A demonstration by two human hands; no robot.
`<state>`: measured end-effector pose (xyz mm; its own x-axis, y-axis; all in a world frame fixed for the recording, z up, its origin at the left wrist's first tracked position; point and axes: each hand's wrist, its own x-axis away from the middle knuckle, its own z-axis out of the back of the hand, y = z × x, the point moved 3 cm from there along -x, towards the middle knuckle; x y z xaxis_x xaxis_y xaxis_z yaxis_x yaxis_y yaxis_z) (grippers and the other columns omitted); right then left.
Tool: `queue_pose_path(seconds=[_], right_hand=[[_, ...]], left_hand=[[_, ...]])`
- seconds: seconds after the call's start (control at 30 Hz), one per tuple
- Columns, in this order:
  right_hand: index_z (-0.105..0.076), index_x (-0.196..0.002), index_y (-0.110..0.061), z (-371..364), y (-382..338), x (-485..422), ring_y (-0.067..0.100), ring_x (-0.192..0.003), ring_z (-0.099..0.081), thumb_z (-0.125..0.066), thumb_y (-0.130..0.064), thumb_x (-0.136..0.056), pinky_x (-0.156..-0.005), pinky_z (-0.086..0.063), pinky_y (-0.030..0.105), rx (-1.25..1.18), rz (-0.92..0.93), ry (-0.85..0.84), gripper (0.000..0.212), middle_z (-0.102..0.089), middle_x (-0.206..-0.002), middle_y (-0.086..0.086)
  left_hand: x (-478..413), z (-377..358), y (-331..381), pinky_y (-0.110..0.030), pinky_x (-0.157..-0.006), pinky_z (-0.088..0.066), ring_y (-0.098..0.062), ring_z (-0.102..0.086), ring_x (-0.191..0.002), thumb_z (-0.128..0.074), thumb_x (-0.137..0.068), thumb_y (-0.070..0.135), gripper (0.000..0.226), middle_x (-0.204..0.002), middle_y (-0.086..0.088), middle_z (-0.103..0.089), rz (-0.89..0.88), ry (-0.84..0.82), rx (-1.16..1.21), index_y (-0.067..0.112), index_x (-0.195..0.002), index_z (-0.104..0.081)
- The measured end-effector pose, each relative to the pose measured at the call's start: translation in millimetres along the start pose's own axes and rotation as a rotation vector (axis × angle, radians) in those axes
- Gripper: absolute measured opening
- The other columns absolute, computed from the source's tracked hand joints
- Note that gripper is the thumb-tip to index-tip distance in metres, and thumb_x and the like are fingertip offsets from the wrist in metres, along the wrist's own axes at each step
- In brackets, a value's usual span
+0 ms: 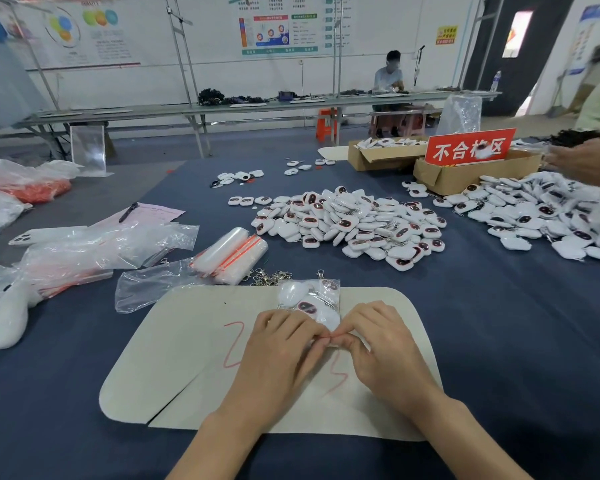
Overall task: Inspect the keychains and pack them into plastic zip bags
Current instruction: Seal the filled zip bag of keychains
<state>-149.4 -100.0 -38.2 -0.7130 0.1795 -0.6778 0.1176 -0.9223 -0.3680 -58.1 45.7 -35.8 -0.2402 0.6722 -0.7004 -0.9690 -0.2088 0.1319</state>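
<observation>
Sealing step, by the look of it: pinching the red zip strip [327, 337] of a filled zip bag [321, 308] with curled fingertips of left hand [284, 344] and right hand [378, 344], both clamped at mid-strip, nearly touching. Resting on the beige mat [187, 341], just beyond both hands, mouth end toward the wearer. Stuffed with several white keychains, dark oval faces, packed tight under clear crinkled film; bulging a bit. Can't tell whether closed along the full strip. Next, probably: slide the pinch outward to both ends, press firm, check for gaps, set aside. Then back to the loose keychain pile [354, 223] farther up the blue table [499, 341] and the rolled empty bags [232, 251] beside it.
</observation>
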Motion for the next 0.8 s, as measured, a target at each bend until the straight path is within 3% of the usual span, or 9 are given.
queue_pose_path(seconds=[0.13, 0.23, 0.4, 0.6, 0.67, 0.8], right_hand=[[-0.064, -0.08, -0.022, 5, -1, 0, 0.011, -0.083, -0.052, -0.063, -0.018, -0.089, -0.08, -0.041, 0.03, 0.035, -0.021, 0.042, 0.01, -0.06, -0.081, -0.014], [-0.063, -0.079, -0.02, 9, -1, 0, 0.01, -0.083, -0.051, -0.069, -0.006, -0.082, -0.082, -0.04, 0.03, 0.029, -0.058, 0.076, 0.016, -0.06, -0.081, -0.014], [-0.064, -0.081, -0.021, 9, -1, -2, 0.011, -0.081, -0.055, -0.066, -0.007, -0.083, -0.084, -0.041, 0.029, 0.013, -0.066, 0.129, 0.015, -0.06, -0.082, -0.018], [-0.064, -0.084, -0.022, 7, -10, -17, 0.01, -0.084, -0.055, -0.069, -0.004, -0.085, -0.081, -0.043, 0.031, -0.063, -0.109, 0.219, 0.019, -0.061, -0.086, -0.018], [-0.061, -0.085, -0.03, 7, -21, -39, 0.005, -0.089, -0.053, -0.064, -0.012, -0.089, -0.081, -0.044, 0.031, -0.151, -0.167, 0.231, 0.018, -0.061, -0.089, -0.019], [-0.063, -0.088, -0.032, 10, -41, -109, 0.005, -0.092, -0.054, -0.061, -0.022, -0.093, -0.081, -0.04, 0.017, -0.32, -0.19, 0.236, 0.012, -0.061, -0.09, -0.018]], left_hand=[[3, 5, -9, -0.03, -0.088, -0.038, -0.014, -0.059, -0.094, -0.052, -0.102, 0.033, 0.018, -0.099, 0.013, -0.064, -0.038, 0.011, -0.05, 0.025, -0.099, -0.068], [7, 14, -25, -0.03, -0.086, -0.039, -0.015, -0.058, -0.09, -0.053, -0.101, 0.035, 0.017, -0.096, 0.014, -0.064, -0.025, 0.033, -0.091, 0.026, -0.096, -0.067], [16, 29, -47, -0.032, -0.078, -0.042, -0.016, -0.056, -0.084, -0.055, -0.098, 0.036, 0.016, -0.09, 0.011, -0.062, 0.024, 0.08, -0.121, 0.025, -0.091, -0.063], [-1, 54, -56, -0.023, -0.072, -0.034, -0.009, -0.047, -0.079, -0.057, -0.09, 0.045, 0.025, -0.077, 0.018, -0.056, 0.238, 0.111, -0.017, 0.024, -0.077, -0.061], [-14, 70, -66, -0.023, -0.071, -0.035, -0.006, -0.047, -0.082, -0.061, -0.091, 0.05, 0.028, -0.077, 0.02, -0.054, 0.338, 0.123, 0.066, 0.025, -0.077, -0.06], [-51, 104, -95, -0.013, -0.065, -0.038, -0.001, -0.053, -0.077, -0.065, -0.091, 0.042, 0.021, -0.085, 0.021, -0.064, 0.547, 0.195, 0.216, 0.028, -0.075, -0.06]])
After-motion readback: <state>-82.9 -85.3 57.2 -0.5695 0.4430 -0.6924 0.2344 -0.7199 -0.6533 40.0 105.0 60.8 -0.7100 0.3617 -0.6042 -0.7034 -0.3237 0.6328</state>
